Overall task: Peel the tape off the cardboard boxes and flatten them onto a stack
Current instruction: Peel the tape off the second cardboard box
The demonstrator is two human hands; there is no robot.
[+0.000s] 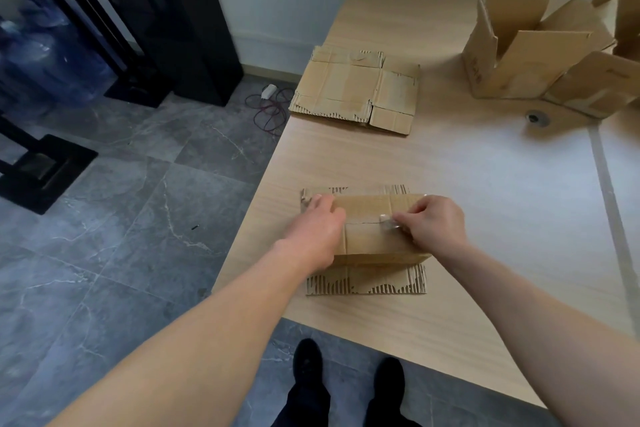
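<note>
A small cardboard box [370, 236] stands near the front edge of the wooden table [485, 184], its lower flaps spread flat and torn to bare corrugation. My left hand [317, 232] grips the box's left side, fingers over its far top corner. My right hand [434, 224] pinches a lifted end of clear tape [388, 221] along the seam on the box's top. A stack of flattened cardboard [356, 90] lies at the table's far left edge.
Two open boxes stand at the far right, one upright [519, 55] and one at the frame edge [620, 21]. A round cable grommet [535, 118] sits in the tabletop. Off the table's left are grey floor tiles, black stands, cables and water bottles.
</note>
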